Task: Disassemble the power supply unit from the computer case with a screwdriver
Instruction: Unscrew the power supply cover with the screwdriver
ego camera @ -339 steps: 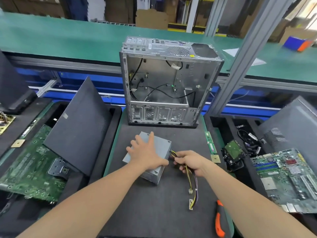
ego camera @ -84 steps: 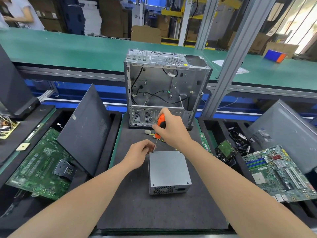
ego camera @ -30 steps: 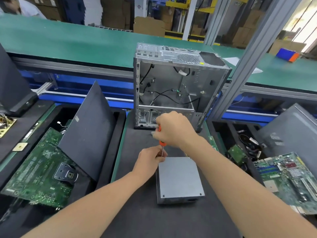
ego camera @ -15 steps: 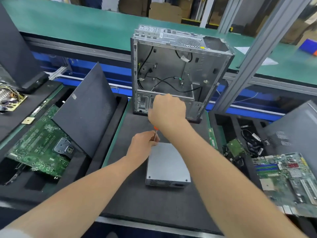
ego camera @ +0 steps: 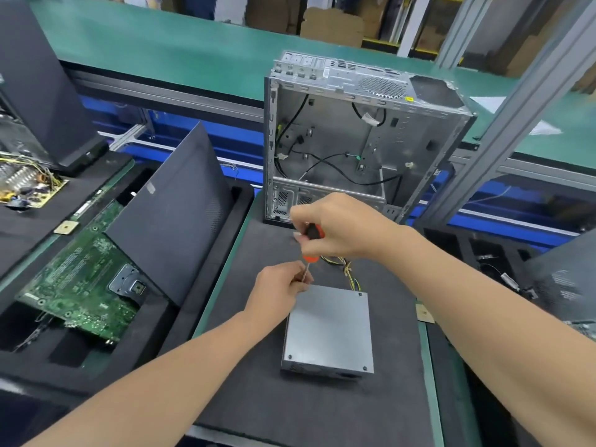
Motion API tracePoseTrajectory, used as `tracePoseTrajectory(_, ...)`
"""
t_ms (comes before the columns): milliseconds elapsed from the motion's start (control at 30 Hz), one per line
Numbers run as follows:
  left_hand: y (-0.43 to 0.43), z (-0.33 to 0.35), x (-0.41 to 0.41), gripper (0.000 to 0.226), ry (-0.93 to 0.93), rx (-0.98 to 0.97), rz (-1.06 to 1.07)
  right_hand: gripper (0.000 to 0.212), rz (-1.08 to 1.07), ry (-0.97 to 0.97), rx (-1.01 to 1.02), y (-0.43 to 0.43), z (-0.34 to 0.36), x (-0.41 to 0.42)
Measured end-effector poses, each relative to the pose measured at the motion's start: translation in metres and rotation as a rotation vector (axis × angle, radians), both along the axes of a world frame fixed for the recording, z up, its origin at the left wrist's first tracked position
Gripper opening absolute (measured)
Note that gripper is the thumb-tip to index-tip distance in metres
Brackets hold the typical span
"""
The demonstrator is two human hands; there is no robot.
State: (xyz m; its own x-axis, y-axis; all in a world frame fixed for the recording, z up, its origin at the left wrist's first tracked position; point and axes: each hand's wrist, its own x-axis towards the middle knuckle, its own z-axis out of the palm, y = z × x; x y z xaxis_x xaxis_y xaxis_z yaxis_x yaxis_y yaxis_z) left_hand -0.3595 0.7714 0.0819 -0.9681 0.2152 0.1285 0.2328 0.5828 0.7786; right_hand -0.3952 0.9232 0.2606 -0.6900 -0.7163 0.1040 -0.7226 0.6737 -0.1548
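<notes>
Right now, in the head view, the right hand is clenching around the orange and black handle of the screwdriver, holding it nearly upright with the thin shaft pointing down at the far left corner of the power supply unit. The left hand is pinching the lower shaft between fingertips and is resting against that same corner of the box. The grey unit is lying flat on the dark foam mat, out of the computer case, with its yellow and black cables trailing off its far edge under the right wrist. The case is standing upright and open at the far end of the mat, well apart from the unit, loose black wires hanging inside it. Bare mat is showing near the unit's front and right edges. Left of the mat, a dark side panel is leaning over a green motherboard in a foam tray, close to the left forearm. A slanted metal post is rising just right of the case.
</notes>
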Motion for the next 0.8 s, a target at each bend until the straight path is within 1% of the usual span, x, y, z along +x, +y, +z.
tracePoseTrajectory(33, 0.001, 0.0, 0.0, 0.03, 0.006, -0.002, 0.003, 0.019, -0.099, 0.044, 0.01, -0.004, -0.002, 0.005)
tracePoseTrajectory(133, 0.002, 0.004, 0.002, 0.029, 0.007, -0.004, 0.0, 0.033, -0.591, 0.223, 0.105, -0.018, -0.009, 0.018)
tracePoseTrajectory(200, 0.002, 0.008, 0.003, 0.04, 0.005, -0.003, -0.001, 0.041, -0.8, 0.191, 0.107, -0.027, -0.01, 0.023)
tracePoseTrajectory(267, 0.002, 0.01, 0.005, 0.048, -0.002, -0.005, 0.001, 0.04, -0.882, 0.094, 0.03, -0.035, -0.013, 0.024)
tracePoseTrajectory(333, -0.001, 0.01, 0.003, 0.041, -0.032, 0.003, -0.012, 0.036, -0.87, 0.043, -0.047, -0.04, -0.016, 0.02)
tracePoseTrajectory(400, -0.003, 0.01, 0.001, 0.025, -0.062, 0.016, -0.026, 0.029, -0.746, 0.009, -0.053, -0.038, -0.013, 0.013)
tracePoseTrajectory(467, -0.006, 0.01, -0.001, 0.018, -0.063, 0.017, -0.045, 0.025, -0.486, -0.051, -0.023, -0.026, -0.004, 0.002)
tracePoseTrajectory(533, -0.007, 0.007, -0.002, 0.016, -0.053, 0.019, -0.052, 0.025, -0.176, -0.103, -0.012, -0.012, 0.003, -0.007)
tracePoseTrajectory(567, -0.006, 0.006, -0.003, 0.016, -0.05, 0.022, -0.048, 0.025, -0.05, -0.114, -0.009, -0.007, 0.006, -0.009)
tracePoseTrajectory(600, -0.006, 0.004, -0.003, 0.016, -0.046, 0.024, -0.042, 0.024, 0.031, -0.132, -0.006, -0.002, 0.007, -0.012)
tracePoseTrajectory(633, -0.006, 0.002, -0.004, 0.017, -0.038, 0.028, -0.033, 0.023, 0.067, -0.154, 0.0, 0.002, 0.009, -0.015)
tracePoseTrajectory(700, -0.004, 0.0, -0.003, 0.017, -0.018, 0.03, -0.016, 0.02, 0.056, -0.164, 0.016, 0.007, 0.012, -0.015)
tracePoseTrajectory(767, -0.002, -0.001, -0.001, 0.018, -0.002, 0.031, -0.001, 0.019, -0.031, -0.104, 0.031, 0.006, 0.011, -0.006)
tracePoseTrajectory(800, -0.001, -0.001, 0.0, 0.018, 0.001, 0.029, 0.01, 0.021, -0.124, -0.024, 0.054, 0.002, 0.008, 0.001)
